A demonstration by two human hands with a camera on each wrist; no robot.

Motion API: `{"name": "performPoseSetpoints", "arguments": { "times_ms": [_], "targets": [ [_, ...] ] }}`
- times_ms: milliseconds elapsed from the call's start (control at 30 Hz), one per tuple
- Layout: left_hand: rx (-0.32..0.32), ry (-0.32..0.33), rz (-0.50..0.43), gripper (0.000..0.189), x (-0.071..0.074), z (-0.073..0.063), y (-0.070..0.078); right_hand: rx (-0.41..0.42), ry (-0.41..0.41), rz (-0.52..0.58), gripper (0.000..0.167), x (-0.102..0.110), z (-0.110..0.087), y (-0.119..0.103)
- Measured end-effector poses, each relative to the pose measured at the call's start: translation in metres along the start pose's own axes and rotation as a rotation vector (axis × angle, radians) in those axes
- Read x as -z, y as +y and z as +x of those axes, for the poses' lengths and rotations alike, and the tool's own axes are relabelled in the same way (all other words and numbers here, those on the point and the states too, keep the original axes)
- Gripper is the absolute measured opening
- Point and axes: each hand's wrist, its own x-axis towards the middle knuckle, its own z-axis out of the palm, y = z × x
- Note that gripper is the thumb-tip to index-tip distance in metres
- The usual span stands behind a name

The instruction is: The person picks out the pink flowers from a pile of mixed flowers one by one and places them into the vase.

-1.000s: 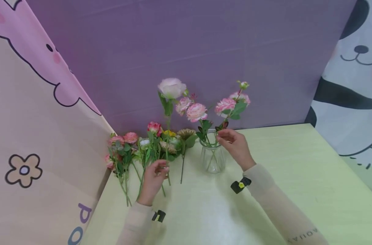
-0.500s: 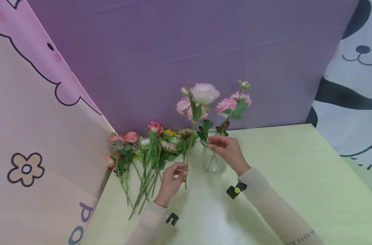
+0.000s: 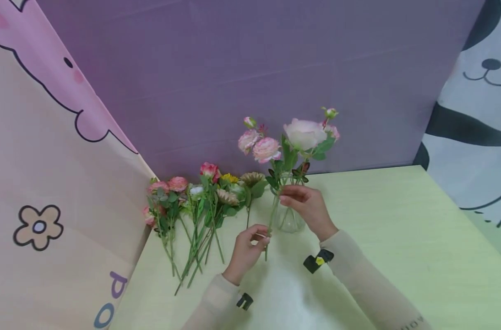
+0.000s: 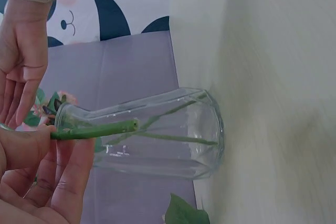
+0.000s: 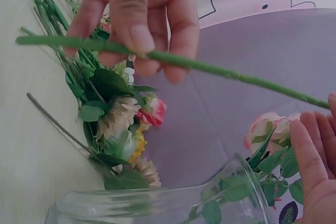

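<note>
Pinches green stem [image 3: 273, 213] of pale rose [image 3: 305, 134] low down between thumb and fingers of left hand [image 3: 250, 250], with bottom end [image 4: 128, 126] jutting out just past the grip. Clamped on the stem there, visible in both wrist views. Has right hand [image 3: 310, 206] higher up, near the mouth of glass vase [image 3: 291, 222], with fingertips at the same stem; can't tell whether pinching it or only touching. Holds the rose tilted, with bottom end outside the vase, in front and to the left of the glass, and bloom up above the rim, over part of the flowers at right in head view.

Find vase upright on pale table [image 3: 399, 229], with pink-white flowers [image 3: 266, 150] in it. Find loose flowers lying to its left: coral blooms [image 3: 178, 184], pink-red bloom [image 3: 210, 171], yellow bloom [image 3: 230, 178], beige bloom [image 3: 252, 178]. Note purple backdrop [image 3: 250, 68] behind, panda print [image 3: 473, 160] at right, pink character print [image 3: 57, 68] at left.
</note>
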Motion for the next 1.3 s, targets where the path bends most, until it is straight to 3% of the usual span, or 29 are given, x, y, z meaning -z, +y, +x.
{"name": "performPoseSetpoints", "arguments": {
  "times_ms": [200, 367, 467, 733, 1000, 1133, 1300],
  "targets": [
    [0.005, -0.016, -0.057, 0.016, -0.011, 0.005, -0.02, 0.033, 0.008, 0.097, 0.033, 0.0, -0.003, 0.003],
    [0.042, -0.022, -0.067, 0.017, -0.017, 0.009, -0.031, 0.021, 0.039, 0.182, 0.015, -0.001, -0.005, 0.006],
    [0.062, -0.029, -0.075, 0.017, -0.018, 0.008, -0.028, 0.024, 0.052, 0.206, 0.013, -0.001, -0.006, 0.008],
    [0.072, -0.018, -0.067, 0.017, -0.015, 0.003, 0.001, 0.06, 0.067, 0.174, 0.012, 0.0, -0.005, 0.004],
    [0.071, 0.02, -0.01, 0.015, -0.011, 0.002, 0.0, 0.089, 0.078, 0.175, 0.011, 0.0, -0.002, -0.001],
    [0.074, 0.034, 0.009, 0.015, -0.006, 0.003, -0.01, 0.104, 0.085, 0.185, 0.01, 0.001, 0.0, -0.003],
    [0.07, 0.07, 0.04, 0.015, 0.004, 0.004, -0.043, 0.128, 0.093, 0.207, 0.013, 0.002, 0.003, -0.008]
  ]
}}
